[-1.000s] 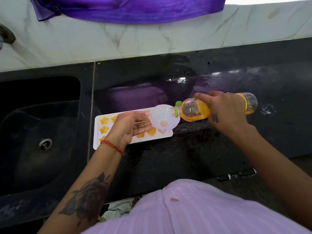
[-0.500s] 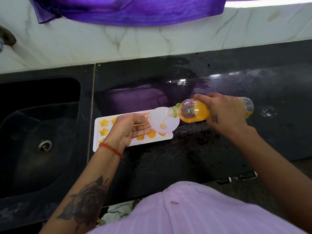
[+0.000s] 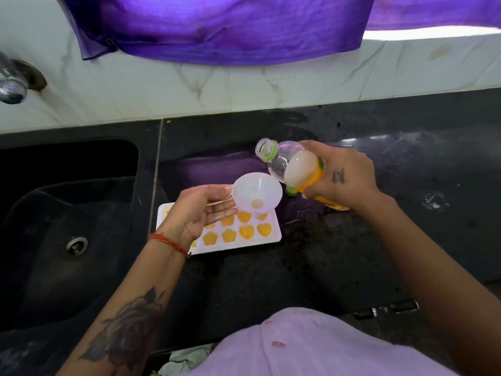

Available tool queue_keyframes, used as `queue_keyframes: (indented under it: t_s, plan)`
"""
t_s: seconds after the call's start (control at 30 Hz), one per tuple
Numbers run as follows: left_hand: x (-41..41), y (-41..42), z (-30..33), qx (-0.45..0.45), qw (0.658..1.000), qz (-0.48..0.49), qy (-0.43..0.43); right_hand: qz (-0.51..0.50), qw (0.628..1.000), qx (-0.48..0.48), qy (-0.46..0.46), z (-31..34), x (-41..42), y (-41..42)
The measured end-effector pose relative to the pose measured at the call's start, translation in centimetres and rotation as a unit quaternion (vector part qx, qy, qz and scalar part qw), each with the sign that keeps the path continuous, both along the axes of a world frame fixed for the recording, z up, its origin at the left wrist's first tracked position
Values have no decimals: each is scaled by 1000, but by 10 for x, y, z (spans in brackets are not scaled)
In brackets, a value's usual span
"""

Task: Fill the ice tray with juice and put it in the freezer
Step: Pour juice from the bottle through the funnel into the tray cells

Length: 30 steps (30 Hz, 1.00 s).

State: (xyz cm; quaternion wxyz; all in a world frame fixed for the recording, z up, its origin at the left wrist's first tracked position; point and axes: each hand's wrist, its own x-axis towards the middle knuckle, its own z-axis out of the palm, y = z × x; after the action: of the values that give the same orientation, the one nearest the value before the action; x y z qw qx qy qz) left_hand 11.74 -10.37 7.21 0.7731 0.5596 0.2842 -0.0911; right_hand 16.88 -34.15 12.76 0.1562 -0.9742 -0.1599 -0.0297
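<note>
A white ice tray (image 3: 272, 238) lies on the black counter, its star, flower and heart cells holding orange juice. My left hand (image 3: 198, 210) hovers over the tray's left half and pinches the edge tab of a translucent white funnel (image 3: 257, 194), whose spout points at a cell in the tray's back row. A trace of juice shows at the funnel's bottom. My right hand (image 3: 344, 177) grips the open juice bottle (image 3: 292, 169), tilted with its mouth up and to the left, clear of the funnel. Orange juice sits in the bottle's lower part.
A green bottle cap (image 3: 290, 190) lies on the counter (image 3: 352, 253) just right of the funnel. A black sink (image 3: 67, 240) with a drain fills the left, a tap (image 3: 13, 82) above it. Purple cloth (image 3: 230, 25) hangs over the tiled wall. A drawer handle (image 3: 385, 309) shows below the counter's edge.
My right hand has swung the bottle up from lying level with its mouth in the funnel, so the mouth now points upward, away from the funnel. My left hand keeps the funnel over the tray.
</note>
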Motion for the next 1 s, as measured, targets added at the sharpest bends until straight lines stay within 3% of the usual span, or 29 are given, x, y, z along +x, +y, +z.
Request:
queue_keyframes:
  t_s: [0.3, 0.43, 0.83, 1.0]
  plan:
    - [35, 46, 8, -11, 993, 99, -58, 23, 964, 263, 36, 8, 44, 59]
    - [54, 67, -9, 6, 989, 139, -42, 28, 942, 329, 65, -10, 60, 83]
    - [76, 92, -46, 11, 979, 204, 0, 18, 931, 355, 79, -59, 75, 98]
    - [77, 96, -56, 80, 977, 192, 38, 27, 927, 356, 118, -64, 76, 93]
